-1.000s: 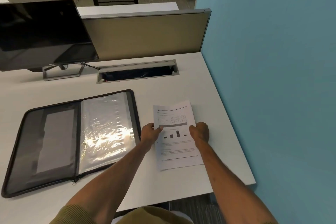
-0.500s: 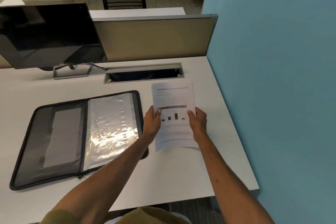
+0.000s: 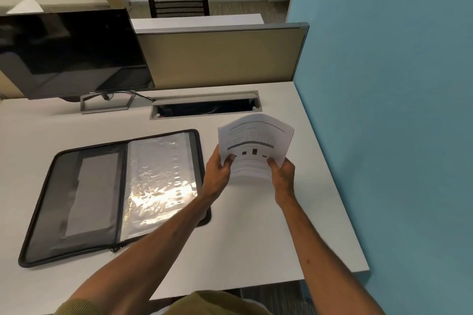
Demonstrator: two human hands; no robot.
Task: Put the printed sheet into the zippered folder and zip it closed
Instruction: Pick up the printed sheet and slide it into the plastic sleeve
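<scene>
Left hand (image 3: 217, 171) and right hand (image 3: 282, 174) both pinch the bowed sheet (image 3: 256, 143); open folder (image 3: 112, 194) lies left of them.

Soft, even indoor light from above leaves the scene moderately bright, with a faint shadow on the desk (image 3: 243, 243) below the printed sheet (image 3: 256, 140) and a darker one at the near right corner of the zippered folder (image 3: 64, 199). A hot patch of glare burns out the lower part of its clear plastic sleeve (image 3: 160, 161), and the monitor (image 3: 71, 51) screen is dark with dim reflections. The wide lens bows the desk edge and the partition (image 3: 220, 56) towards the borders, and the sheet's print is smeared, too soft to read.
</scene>
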